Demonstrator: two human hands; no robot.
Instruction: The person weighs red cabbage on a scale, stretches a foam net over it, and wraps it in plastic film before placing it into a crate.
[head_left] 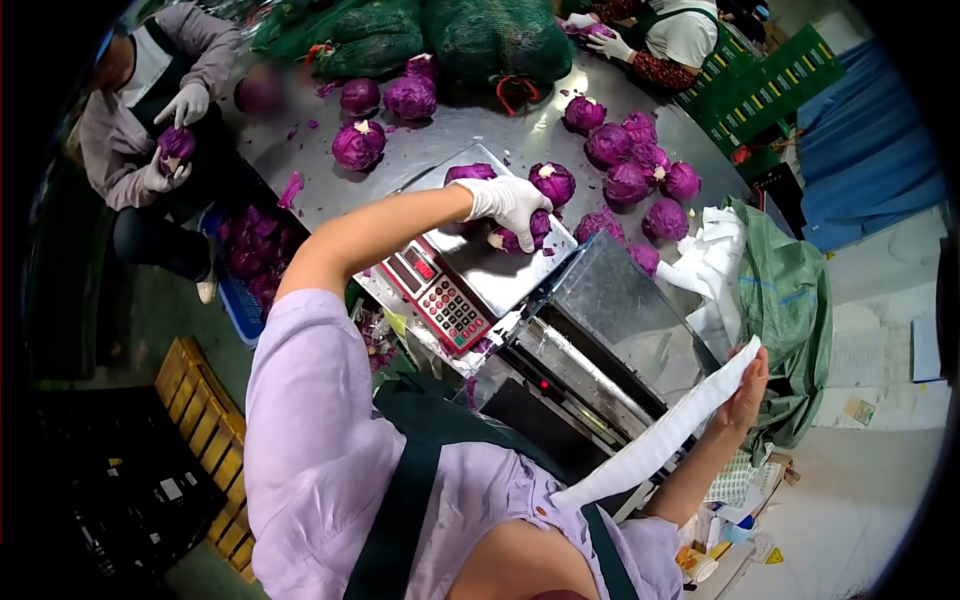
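Observation:
My left hand [508,205], in a white glove, is closed over a purple cabbage [541,224] on the metal platform of a digital scale [452,310]. Two more purple cabbages, one left [470,173] and one right [553,184], sit just beyond that hand. Off to the right, my bare right hand [745,395] grips a long white foam sleeve [665,430], which slants down toward my chest. The scale's red display is lit. Part of the held cabbage is hidden under my glove.
Several purple cabbages [627,183] lie on the steel table [320,205]. A metal-topped machine [625,300] adjoins the scale. White foam sleeves [712,250] are piled by a green sack [785,300]. Gloved co-workers handle cabbages at left [176,145] and at the back. Green net bags [495,40] stand behind.

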